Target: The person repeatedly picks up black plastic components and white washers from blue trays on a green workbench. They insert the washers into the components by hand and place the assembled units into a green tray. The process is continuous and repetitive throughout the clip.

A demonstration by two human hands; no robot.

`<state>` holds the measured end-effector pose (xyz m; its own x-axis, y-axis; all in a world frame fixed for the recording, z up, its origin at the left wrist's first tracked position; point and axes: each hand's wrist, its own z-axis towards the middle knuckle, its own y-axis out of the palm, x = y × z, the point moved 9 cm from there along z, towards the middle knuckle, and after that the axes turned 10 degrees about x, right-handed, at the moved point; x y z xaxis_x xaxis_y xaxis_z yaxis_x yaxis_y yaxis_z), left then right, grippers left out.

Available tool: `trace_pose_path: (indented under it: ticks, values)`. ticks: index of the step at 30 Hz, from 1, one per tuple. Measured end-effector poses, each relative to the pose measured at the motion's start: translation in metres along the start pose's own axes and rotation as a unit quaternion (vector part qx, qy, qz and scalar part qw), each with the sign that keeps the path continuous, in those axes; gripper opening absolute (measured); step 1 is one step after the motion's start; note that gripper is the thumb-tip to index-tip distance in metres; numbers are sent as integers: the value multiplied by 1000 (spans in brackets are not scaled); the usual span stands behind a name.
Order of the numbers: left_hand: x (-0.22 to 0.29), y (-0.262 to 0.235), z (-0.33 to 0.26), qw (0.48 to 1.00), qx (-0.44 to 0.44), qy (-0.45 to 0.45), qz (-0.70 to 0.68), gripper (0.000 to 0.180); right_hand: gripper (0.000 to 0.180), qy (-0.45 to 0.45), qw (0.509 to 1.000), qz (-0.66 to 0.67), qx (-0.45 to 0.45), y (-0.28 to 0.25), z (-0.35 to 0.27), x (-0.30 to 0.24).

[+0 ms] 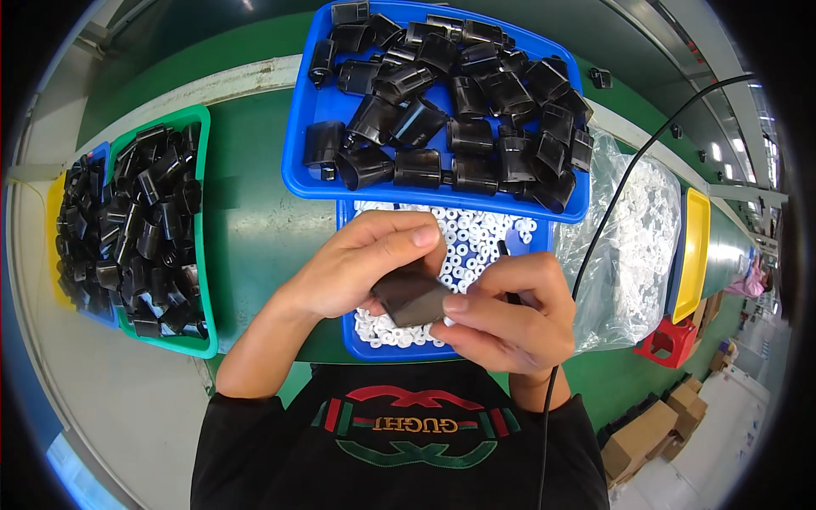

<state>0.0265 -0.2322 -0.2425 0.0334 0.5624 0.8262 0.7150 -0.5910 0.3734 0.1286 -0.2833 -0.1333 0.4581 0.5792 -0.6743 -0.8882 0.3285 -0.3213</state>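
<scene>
My left hand (pixel 365 259) is closed round a black plastic housing (pixel 414 297), hollow cup-like parts of the same sort filling the trays nearby. The housing is tilted over the lower blue tray (pixel 364 350), which holds many small white rings (pixel 463 246). Against the housing's right end, my right hand (pixel 523 319) is pinched with thumb and fingers together. A speck of white (pixel 448 321) shows at those fingertips, most likely one of the rings, mostly hidden. Something slim and black (pixel 503 248) sticks up by the right fingers; its kind is unclear.
Beyond my hands, a big blue tray (pixel 293 170) piled with black housings overlaps the ring tray. A green tray (pixel 209 297) of more housings stands left. At right lie a clear bag (pixel 629 255) of white rings and a yellow tray (pixel 693 255). A black cable (pixel 608 212) hangs across.
</scene>
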Motion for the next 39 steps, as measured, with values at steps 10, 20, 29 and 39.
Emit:
trace_pose_path:
  ticks: [10, 20, 29, 39]
  values:
    - [-17, 13, 3, 994, -60, -43, -81, 36, 53, 56, 996, 2, -63, 12, -8, 10]
    - [6, 6, 4, 943, -128, 10, -306, 43, 24, 74, 963, -188, -177, 10, -29, 49]
    - [10, -4, 2, 960, -22, 84, -267, 55, 15, 74, 914, -307, -255, 27, -60, 65]
    - [40, -3, -14, 916, 60, 291, 271, 49, 20, 74, 963, -217, -143, 11, -41, 53]
